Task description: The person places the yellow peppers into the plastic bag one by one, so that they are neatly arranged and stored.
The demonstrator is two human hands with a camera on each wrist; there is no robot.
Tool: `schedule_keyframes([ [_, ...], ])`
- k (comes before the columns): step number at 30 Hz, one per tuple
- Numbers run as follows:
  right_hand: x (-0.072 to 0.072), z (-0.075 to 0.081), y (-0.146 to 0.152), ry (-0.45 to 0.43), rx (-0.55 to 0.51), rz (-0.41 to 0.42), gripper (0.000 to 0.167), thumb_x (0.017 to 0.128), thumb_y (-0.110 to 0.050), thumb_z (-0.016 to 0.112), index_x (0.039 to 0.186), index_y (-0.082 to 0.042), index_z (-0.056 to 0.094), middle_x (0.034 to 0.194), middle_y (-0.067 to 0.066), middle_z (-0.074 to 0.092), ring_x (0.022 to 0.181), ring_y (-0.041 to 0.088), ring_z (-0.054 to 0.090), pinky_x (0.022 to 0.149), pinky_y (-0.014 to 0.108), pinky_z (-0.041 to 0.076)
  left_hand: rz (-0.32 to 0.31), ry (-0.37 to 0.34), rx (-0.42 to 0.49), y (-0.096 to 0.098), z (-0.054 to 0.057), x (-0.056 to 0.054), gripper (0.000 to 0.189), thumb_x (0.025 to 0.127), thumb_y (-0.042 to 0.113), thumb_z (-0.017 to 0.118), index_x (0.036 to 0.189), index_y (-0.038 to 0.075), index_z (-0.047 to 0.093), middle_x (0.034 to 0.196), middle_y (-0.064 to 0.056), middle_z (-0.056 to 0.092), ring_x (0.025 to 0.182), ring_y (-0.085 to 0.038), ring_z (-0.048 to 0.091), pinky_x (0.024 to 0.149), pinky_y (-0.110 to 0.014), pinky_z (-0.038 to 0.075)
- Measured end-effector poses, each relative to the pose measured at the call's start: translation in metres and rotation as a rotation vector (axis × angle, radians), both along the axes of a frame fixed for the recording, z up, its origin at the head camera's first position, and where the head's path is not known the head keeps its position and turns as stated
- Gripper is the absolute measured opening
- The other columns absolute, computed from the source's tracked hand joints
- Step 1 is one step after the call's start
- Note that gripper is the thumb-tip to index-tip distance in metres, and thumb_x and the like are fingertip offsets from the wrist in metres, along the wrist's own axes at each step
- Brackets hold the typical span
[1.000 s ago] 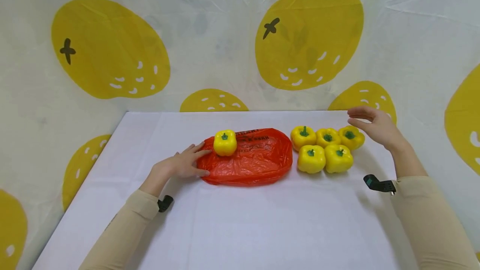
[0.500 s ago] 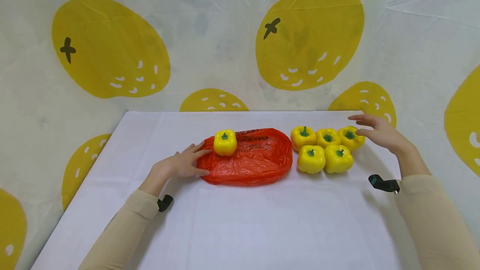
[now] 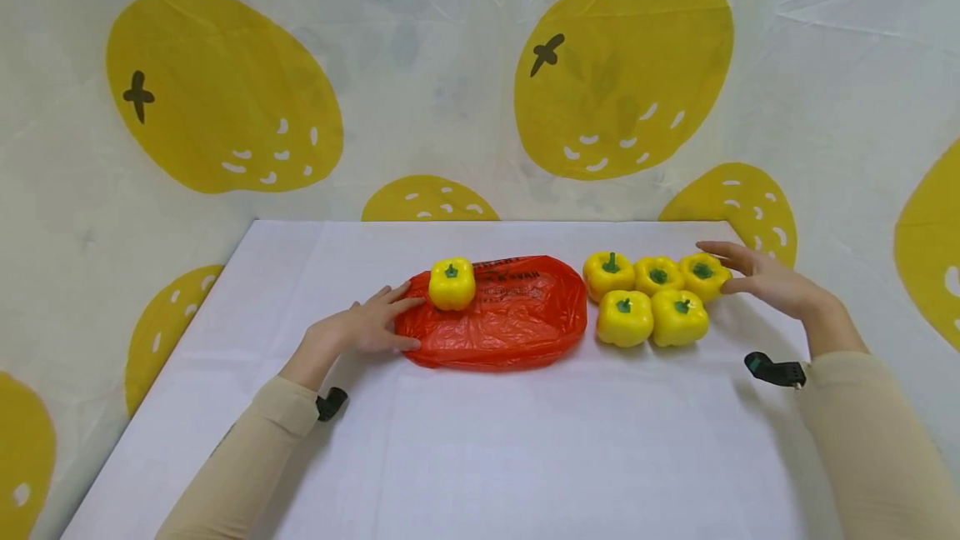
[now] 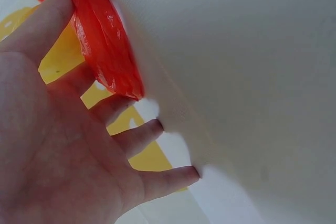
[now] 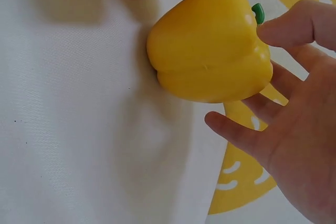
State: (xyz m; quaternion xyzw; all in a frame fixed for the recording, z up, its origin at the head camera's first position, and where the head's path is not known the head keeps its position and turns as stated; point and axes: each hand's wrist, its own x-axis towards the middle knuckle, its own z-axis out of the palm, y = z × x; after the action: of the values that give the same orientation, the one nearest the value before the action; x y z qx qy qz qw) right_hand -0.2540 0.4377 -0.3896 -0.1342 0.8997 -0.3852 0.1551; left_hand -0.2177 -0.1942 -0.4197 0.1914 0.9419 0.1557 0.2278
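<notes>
In the head view a flat red plastic bag with dark print lies on the white table. A yellow bell pepper with a green stem sits on its left part. My left hand rests at the bag's left edge, fingers spread, some touching the plastic. To the right of the bag several more yellow bell peppers stand close together in two rows. My right hand is at the far-right pepper, thumb near its stem and fingers loosely bent beside it; whether they touch it is unclear.
A pale curtain printed with big yellow fruit hangs behind the white table and along its sides. Dark wrist cameras sit at both sleeve cuffs.
My right hand has come down and slightly nearer me, closer to the far-right pepper. The left hand, the bag and the peppers stay where they were.
</notes>
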Motion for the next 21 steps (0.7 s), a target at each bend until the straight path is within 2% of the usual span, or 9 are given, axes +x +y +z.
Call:
schedule_keyframes([
  [10, -0.0018, -0.0051, -0.0033, -0.018, -0.010, -0.005, 0.075, 0.096, -0.008, 0.064, 0.162, -0.013, 0.029, 0.163, 0.026, 0.024, 0.144, 0.055, 0.018, 0.103, 0.084, 0.017, -0.003, 0.006, 0.005, -0.0018, -0.0019, -0.0007, 0.087, 0.092, 0.056, 0.069, 0.163, 0.021, 0.033, 0.171, -0.012, 0.012, 0.154, -0.044, 0.008, 0.110, -0.079, 0.014],
  [21, 0.0014, -0.0065, 0.0027, -0.018, 0.049, -0.033, 0.075, 0.099, -0.010, 0.063, 0.164, -0.015, 0.025, 0.165, 0.026, 0.019, 0.141, 0.062, 0.024, 0.101, 0.083, 0.023, -0.007, 0.004, 0.009, -0.0020, -0.0026, -0.0017, 0.086, 0.092, 0.056, 0.069, 0.162, 0.021, 0.034, 0.171, -0.012, 0.012, 0.154, -0.044, 0.008, 0.111, -0.079, 0.014],
])
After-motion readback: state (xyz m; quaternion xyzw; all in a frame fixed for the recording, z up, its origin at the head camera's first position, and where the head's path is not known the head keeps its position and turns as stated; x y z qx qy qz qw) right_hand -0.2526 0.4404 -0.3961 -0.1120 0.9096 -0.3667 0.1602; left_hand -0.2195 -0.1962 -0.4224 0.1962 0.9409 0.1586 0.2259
